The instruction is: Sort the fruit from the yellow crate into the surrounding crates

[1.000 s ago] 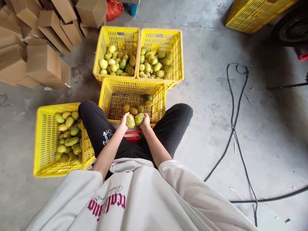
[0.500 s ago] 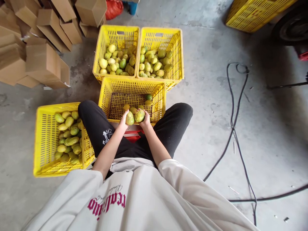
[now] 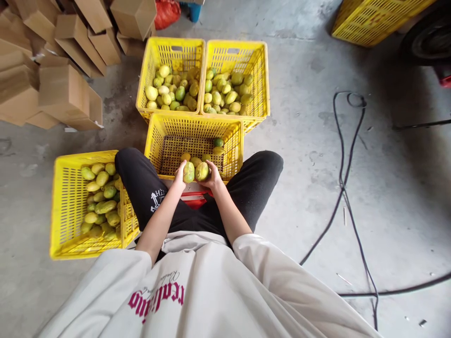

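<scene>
My left hand [image 3: 180,174] is closed on a green-yellow papaya [image 3: 189,173]. My right hand [image 3: 214,176] grips a second, yellower papaya [image 3: 202,172]. Both fruits are side by side, nearly touching, over the near edge of a yellow crate [image 3: 239,141] between my knees. Inside that crate lie several more papayas, among them a dark green one [image 3: 218,142] and a yellow one [image 3: 218,150] at its right side. The undersides of the held fruits and some of my fingers are hidden.
Two yellow crates of papayas stand beyond, one left [image 3: 144,94] and one right [image 3: 266,84]. Another filled crate [image 3: 65,202] is beside my left knee. Cardboard boxes [image 3: 63,91] crowd the upper left. A black cable [image 3: 340,183] loops over the floor at right.
The two papayas have been turned in my hands and show different sides. The right one has shifted slightly left and now sits more upright; both hands keep their hold.
</scene>
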A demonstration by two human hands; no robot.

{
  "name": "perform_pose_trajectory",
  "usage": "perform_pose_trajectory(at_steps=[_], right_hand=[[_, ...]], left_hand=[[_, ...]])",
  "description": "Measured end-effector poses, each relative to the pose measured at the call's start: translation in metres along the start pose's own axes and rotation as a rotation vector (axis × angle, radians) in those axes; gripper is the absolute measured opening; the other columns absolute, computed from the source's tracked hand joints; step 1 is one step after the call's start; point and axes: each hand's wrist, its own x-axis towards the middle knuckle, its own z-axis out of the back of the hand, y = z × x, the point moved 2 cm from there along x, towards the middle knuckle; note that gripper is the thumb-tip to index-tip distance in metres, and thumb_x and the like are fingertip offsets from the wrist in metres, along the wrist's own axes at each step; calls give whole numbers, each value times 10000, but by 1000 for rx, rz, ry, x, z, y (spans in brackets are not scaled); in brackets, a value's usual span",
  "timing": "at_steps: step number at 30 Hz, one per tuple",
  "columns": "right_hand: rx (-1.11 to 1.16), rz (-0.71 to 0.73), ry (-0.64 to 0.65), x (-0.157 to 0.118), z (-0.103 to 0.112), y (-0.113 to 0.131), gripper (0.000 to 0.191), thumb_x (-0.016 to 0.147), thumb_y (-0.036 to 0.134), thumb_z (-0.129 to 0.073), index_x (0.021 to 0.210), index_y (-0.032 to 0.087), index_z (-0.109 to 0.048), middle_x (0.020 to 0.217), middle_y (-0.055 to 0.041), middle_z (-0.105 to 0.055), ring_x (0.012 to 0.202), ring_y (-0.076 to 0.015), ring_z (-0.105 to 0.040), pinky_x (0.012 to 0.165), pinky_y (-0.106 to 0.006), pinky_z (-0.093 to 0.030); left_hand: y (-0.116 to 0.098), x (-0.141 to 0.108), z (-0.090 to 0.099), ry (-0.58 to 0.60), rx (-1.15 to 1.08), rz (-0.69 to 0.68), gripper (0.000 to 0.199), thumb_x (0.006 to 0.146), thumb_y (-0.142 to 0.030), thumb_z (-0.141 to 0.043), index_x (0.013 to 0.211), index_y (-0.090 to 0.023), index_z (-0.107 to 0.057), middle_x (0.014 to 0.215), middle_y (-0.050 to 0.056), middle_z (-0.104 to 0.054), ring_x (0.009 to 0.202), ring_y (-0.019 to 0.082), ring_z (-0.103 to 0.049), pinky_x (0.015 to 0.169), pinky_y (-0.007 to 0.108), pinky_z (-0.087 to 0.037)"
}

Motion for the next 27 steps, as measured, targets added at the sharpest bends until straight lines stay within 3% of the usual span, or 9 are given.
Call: perform_pose_trajectory(at_steps=[4, 7, 11, 14, 17, 20, 27], right_hand=[[59, -17, 66, -6, -5, 4, 216, 1067, 459, -823, 1019, 251, -855, 860, -44, -806, 888, -311, -849, 889, -460, -773], [140, -10, 32, -8, -9, 2, 276, 1134, 403, -690, 960, 241, -828, 840, -56, -796, 837, -295, -830, 878, -448, -779], [229, 41, -60, -6, -10, -4, 407, 1195, 421, -588, 847, 266, -731, 829, -61, -767, 749, -256, -766, 847, -419, -782], [235, 72, -67, -3, -9, -5, 381, 1187, 481, -652, 871, 284, -732, 816, -52, -755, 790, -270, -783, 852, -410, -796], [216, 65, -45, -1, -9, -4, 273, 1151, 472, -745, 947, 291, -769, 827, -40, -791, 923, -297, -859, 900, -398, -801], [193, 17, -80, -1, -8, -2, 236, 1169, 366, -685, 987, 278, -806, 808, -38, -814, 983, -299, -893, 949, -388, -791], [57, -9, -130, -3, -7, -2, 280, 1187, 430, -714, 964, 276, -785, 816, -24, -818, 955, -293, -887, 919, -423, -778]], left_hand=[[-3, 1, -1, 22, -38, -30, 178, 1210, -252, -812, 1039, -218, -850, 832, 3, -821, 796, 187, -810, 872, 264, -654], [-4, 2, -1, 12, -21, -27, 126, 1165, -323, -886, 1097, -219, -864, 824, -3, -818, 786, 196, -822, 868, 278, -669], [1, 4, -1, 46, 47, 48, 213, 1198, -410, -859, 1121, -212, -866, 758, -2, -789, 643, 175, -751, 705, 272, -636], [5, 5, 0, 105, 77, 83, 273, 1217, -420, -842, 1037, -215, -848, 744, 26, -790, 620, 184, -743, 631, 275, -592], [6, 9, 3, 124, 115, 28, 319, 1095, -448, -1008, 964, -219, -830, 779, 24, -809, 694, 187, -792, 695, 274, -621], [5, 13, 7, 103, 161, -38, 392, 949, -455, -1140, 939, -230, -820, 802, 9, -814, 758, 187, -818, 744, 267, -631], [5, 14, 7, 115, 184, -60, 351, 1042, -447, -1055, 937, -216, -813, 809, 4, -815, 741, 149, -791, 750, 241, -625]])
